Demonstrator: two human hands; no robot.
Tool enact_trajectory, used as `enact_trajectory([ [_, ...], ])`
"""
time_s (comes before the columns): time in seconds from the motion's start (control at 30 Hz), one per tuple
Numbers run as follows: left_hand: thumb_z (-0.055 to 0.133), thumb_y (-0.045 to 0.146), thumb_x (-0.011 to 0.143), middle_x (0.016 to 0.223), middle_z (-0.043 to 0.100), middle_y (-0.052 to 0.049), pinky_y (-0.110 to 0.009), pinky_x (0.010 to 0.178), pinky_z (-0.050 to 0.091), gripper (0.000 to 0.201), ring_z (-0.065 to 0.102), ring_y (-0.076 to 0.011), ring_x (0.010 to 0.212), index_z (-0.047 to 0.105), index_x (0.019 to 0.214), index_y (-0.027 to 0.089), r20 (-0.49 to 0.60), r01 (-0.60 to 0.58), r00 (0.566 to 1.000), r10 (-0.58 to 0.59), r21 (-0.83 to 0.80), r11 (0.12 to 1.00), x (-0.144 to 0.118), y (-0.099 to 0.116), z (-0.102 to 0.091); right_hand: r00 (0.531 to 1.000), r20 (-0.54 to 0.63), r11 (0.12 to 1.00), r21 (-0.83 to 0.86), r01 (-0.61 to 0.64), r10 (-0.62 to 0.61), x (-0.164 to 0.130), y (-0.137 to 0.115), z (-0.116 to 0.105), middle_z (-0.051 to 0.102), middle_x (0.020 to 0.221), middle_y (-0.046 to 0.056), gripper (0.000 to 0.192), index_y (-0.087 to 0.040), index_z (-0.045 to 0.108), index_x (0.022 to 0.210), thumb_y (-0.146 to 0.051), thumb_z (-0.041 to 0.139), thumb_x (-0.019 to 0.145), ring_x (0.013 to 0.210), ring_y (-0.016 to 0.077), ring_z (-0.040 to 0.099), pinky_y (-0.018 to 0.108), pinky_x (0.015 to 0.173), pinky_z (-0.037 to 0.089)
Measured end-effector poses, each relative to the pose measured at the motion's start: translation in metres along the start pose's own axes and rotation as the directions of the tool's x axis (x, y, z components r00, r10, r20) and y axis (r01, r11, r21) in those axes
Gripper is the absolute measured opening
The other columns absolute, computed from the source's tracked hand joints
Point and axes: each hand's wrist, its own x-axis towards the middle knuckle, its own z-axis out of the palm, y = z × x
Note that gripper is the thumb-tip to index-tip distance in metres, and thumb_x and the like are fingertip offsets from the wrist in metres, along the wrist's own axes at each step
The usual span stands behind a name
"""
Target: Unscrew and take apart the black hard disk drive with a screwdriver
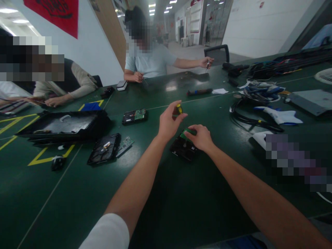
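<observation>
My left hand (168,121) is raised just above and left of a hard drive, its fingers closed around a small screwdriver (179,109) with a yellow and black handle. Most of the screwdriver's shaft is hidden. The black hard drive (183,149) lies tilted in angle on the table, its green circuit board (184,133) facing up. At the drive's upper right, my right hand (202,137) has thumb and fingers closed on the board side. Whether the board is loose from the drive, I cannot tell.
Another hard drive (135,116), an opened drive casing (104,148) and a metal piece (125,146) lie left, by a black tray (67,126). Cables (255,116), gloves (280,116) and a grey metal box (312,101) sit right. A person (155,58) works opposite.
</observation>
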Motion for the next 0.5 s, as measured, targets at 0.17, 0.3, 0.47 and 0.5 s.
enact_trajectory([
  [0.17,0.081,0.023,0.091,0.114,0.073,-0.002,-0.028,0.075,0.063,0.054,0.072,-0.0175,0.093,0.062,0.14,0.033,0.012,-0.007,1.0,0.007,0.002,1.0,0.0001,0.0008,-0.0005,1.0,0.005,1.0,-0.008,-0.007,0.007,-0.0002,0.0002,-0.0002,0.076,0.129,0.011,0.039,-0.024,0.077,0.127,-0.051,0.067,0.101,0.114,0.0317,0.069,0.046,0.097,0.051],
  [0.3,0.081,0.023,0.091,0.113,0.073,-0.002,-0.028,0.075,0.062,0.053,0.072,-0.0174,0.093,0.062,0.14,0.032,0.007,-0.005,1.0,0.005,0.026,1.0,0.0001,0.0007,-0.001,1.0,0.009,1.0,-0.007,-0.013,0.013,-0.0006,-0.0007,-0.0013,0.076,0.128,0.011,0.038,-0.024,0.077,0.127,-0.051,0.068,0.101,0.113,0.0318,0.069,0.046,0.097,0.051],
  [0.47,0.083,0.023,0.09,0.109,0.073,-0.001,-0.027,0.073,0.059,0.054,0.07,-0.0166,0.09,0.062,0.139,0.032,-0.007,-0.022,1.0,0.022,0.062,0.998,0.0006,0.0019,-0.0027,1.0,0.008,1.0,0.0,-0.015,0.015,0.0001,-0.0007,-0.0009,0.076,0.128,0.011,0.037,-0.024,0.077,0.126,-0.05,0.069,0.1,0.115,0.0321,0.069,0.047,0.099,0.05],
  [0.5,0.083,0.023,0.09,0.109,0.073,-0.001,-0.026,0.073,0.059,0.053,0.07,-0.0165,0.09,0.062,0.138,0.031,-0.005,-0.026,1.0,0.026,0.074,0.997,0.0006,0.003,-0.0032,1.0,0.005,1.0,0.0,-0.016,0.016,0.0001,-0.0006,-0.0006,0.076,0.128,0.011,0.038,-0.024,0.077,0.126,-0.049,0.069,0.1,0.116,0.0322,0.069,0.047,0.1,0.05],
])
